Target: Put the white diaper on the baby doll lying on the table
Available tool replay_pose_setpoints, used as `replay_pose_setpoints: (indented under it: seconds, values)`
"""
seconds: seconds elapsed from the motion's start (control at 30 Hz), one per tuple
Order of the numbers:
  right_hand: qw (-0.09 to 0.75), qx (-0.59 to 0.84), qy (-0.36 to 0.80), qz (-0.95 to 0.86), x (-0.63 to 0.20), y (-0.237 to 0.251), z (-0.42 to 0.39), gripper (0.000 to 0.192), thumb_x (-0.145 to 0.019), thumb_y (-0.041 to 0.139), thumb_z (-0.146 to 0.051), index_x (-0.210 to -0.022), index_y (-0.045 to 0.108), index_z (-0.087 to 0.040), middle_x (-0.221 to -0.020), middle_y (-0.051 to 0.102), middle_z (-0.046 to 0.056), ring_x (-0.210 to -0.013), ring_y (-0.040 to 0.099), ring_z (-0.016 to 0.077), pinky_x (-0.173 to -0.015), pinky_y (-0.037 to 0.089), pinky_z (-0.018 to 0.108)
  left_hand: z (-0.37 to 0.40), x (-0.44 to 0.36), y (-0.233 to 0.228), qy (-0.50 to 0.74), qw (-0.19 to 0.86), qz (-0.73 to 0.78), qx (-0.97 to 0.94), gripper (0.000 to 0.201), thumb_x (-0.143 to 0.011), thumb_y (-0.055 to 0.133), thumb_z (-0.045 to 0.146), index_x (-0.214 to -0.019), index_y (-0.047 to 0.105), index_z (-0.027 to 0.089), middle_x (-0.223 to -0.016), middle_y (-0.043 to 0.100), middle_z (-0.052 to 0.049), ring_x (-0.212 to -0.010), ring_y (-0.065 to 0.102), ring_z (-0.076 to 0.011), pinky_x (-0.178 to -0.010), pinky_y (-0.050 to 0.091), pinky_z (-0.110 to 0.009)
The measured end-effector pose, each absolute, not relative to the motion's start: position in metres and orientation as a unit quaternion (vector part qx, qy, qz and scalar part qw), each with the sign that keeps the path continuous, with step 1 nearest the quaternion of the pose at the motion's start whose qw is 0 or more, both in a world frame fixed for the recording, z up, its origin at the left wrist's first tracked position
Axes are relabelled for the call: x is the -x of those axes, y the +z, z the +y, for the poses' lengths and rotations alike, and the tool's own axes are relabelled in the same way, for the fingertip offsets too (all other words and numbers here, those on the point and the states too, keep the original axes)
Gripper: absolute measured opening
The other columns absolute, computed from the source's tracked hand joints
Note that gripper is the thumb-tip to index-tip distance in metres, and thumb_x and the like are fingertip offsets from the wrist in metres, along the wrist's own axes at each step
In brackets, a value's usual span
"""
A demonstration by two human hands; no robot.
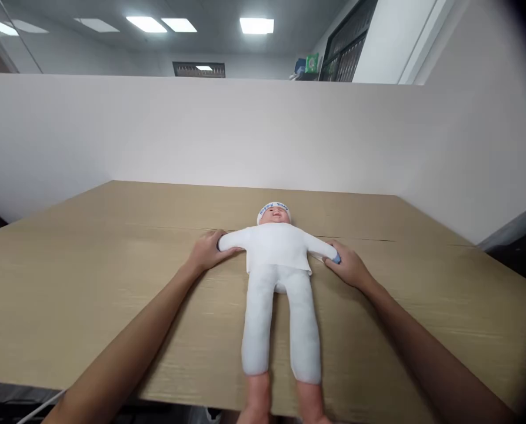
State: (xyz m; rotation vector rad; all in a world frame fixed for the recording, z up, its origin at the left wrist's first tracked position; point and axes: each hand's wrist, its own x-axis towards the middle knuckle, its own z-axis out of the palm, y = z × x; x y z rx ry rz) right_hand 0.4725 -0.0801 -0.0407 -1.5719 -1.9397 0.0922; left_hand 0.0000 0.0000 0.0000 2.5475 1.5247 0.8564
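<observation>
The baby doll [277, 250] lies face up on the tan surface [77, 294], its head toward the white partition [201, 129] and its arms spread. The left hand [206, 250] holds one sleeve end, thumb along the lower side; the fingertips are mostly hidden behind it. The right hand [348, 265] holds the opposite sleeve end, where blue trim [337, 258] shows — the grip is narrow on both sides. Lettering on the white cap [274, 206] is not legible. The lower frame edge cuts off the doll's feet — toes not visible.
</observation>
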Motion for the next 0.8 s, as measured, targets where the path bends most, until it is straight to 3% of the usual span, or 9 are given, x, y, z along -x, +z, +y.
replay_pose_setpoints:
  seconds: [0.17, 0.3, 0.47, 0.67, 0.8]
  values:
    - [0.339, 0.594, 0.002, -0.73, -0.485, -0.044, -0.027, 0.033, -0.092, 0.063, -0.044, -0.117, 0.068, -0.023, -0.109, 0.077, 0.011, -0.095, 0.068, 0.0308, -0.082, 0.052, 0.04, 0.044, -0.007, -0.007, 0.302, -0.019, 0.518, -0.8, 0.068, -0.09, 0.069, 0.08, -0.125, 0.067, 0.021, -0.118, 0.077, -0.014, -0.111, 0.068, -0.0368, -0.1, 0.049, -0.047]
    - [0.353, 0.595, -0.038, -0.721, -0.492, -0.048, 0.007, 0.043, -0.096, 0.063, -0.056, -0.12, 0.069, -0.021, -0.113, 0.077, 0.014, -0.101, 0.066, 0.0346, -0.092, 0.05, 0.046, 0.072, -0.007, -0.012, 0.308, -0.024, 0.513, -0.801, 0.062, -0.097, 0.067, 0.069, -0.138, 0.063, 0.022, -0.133, 0.075, -0.015, -0.12, 0.065, -0.0378, -0.105, 0.044, -0.049]
    - [0.363, 0.586, -0.082, -0.719, -0.503, -0.062, 0.029, 0.056, -0.102, 0.056, -0.067, -0.128, 0.07, -0.019, -0.123, 0.076, 0.016, -0.112, 0.067, 0.0355, -0.101, 0.049, 0.049, 0.089, -0.004, -0.018, 0.3, -0.021, 0.555, -0.776, 0.055, -0.101, 0.065, 0.059, -0.143, 0.063, 0.023, -0.133, 0.075, -0.015, -0.123, 0.063, -0.0387, -0.105, 0.044, -0.051]
    - [0.364, 0.645, -0.091, -0.666, -0.516, -0.081, 0.028, 0.069, -0.096, 0.058, -0.075, -0.132, 0.071, -0.017, -0.131, 0.075, 0.02, -0.122, 0.065, 0.04, -0.109, 0.047, 0.056, 0.088, 0.006, -0.019, 0.312, 0.007, 0.6, -0.736, 0.058, -0.094, 0.069, 0.063, -0.136, 0.068, 0.023, -0.136, 0.073, -0.015, -0.129, 0.06, -0.0401, -0.108, 0.043, -0.052]
    - [0.369, 0.658, -0.081, -0.651, -0.521, -0.085, 0.022, 0.058, -0.1, 0.053, -0.065, -0.126, 0.071, -0.017, -0.13, 0.076, 0.019, -0.123, 0.066, 0.038, -0.11, 0.046, 0.055, 0.087, 0.013, -0.013, 0.344, 0.091, 0.638, -0.683, 0.056, -0.086, 0.072, 0.069, -0.121, 0.077, 0.025, -0.111, 0.08, -0.011, -0.12, 0.066, -0.0381, -0.106, 0.046, -0.049]
